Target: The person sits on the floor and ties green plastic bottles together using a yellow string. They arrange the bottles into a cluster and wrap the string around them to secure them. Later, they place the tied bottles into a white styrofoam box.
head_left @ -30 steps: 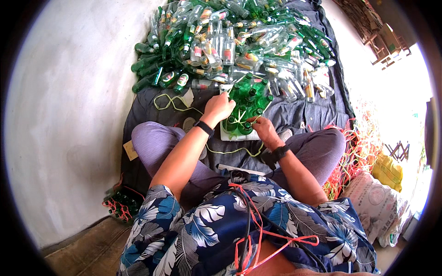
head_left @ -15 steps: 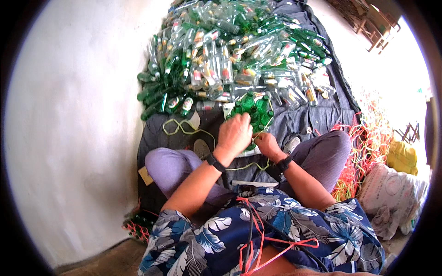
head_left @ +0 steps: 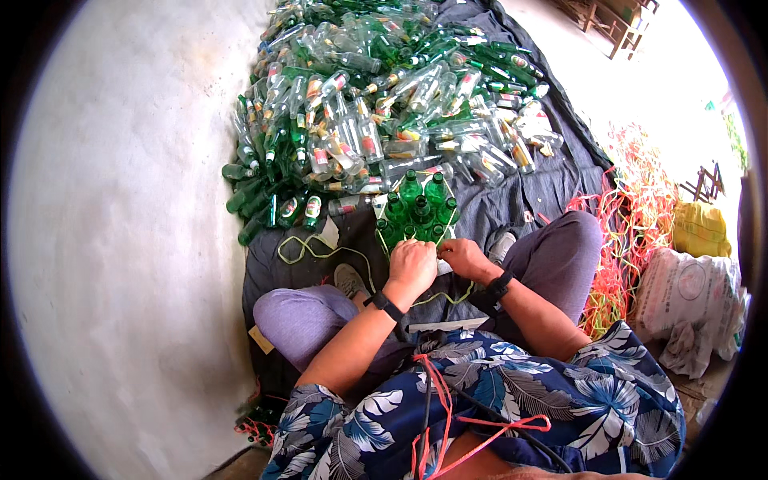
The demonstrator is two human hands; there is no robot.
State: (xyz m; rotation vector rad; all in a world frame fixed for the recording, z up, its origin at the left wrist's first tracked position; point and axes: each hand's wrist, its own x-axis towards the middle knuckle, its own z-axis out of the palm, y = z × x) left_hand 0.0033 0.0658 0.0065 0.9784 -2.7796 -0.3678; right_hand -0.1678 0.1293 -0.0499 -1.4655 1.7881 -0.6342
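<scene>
A person sits cross-legged on a dark tarp (head_left: 552, 188) spread on the floor, both hands together over a small cluster of upright green bottles (head_left: 420, 210). The cluster stands just beyond the hands, away from the body, bottle necks pointing up, with a yellow-green cord (head_left: 320, 252) looped round its base and trailing off to the left of the cluster. The left hand (head_left: 412, 268) is curled shut as a fist at the cluster's near edge, apparently pinching the cord; the right hand (head_left: 464, 258) touches it, its grip closed on the same cord, and both lie equally near the cluster. Beyond the cluster a large heap of loose green and clear bottles (head_left: 384, 96) lies on its sides. Right of the cluster lie tangled orange cords (head_left: 632, 200) and a white sack (head_left: 692, 292).
</scene>
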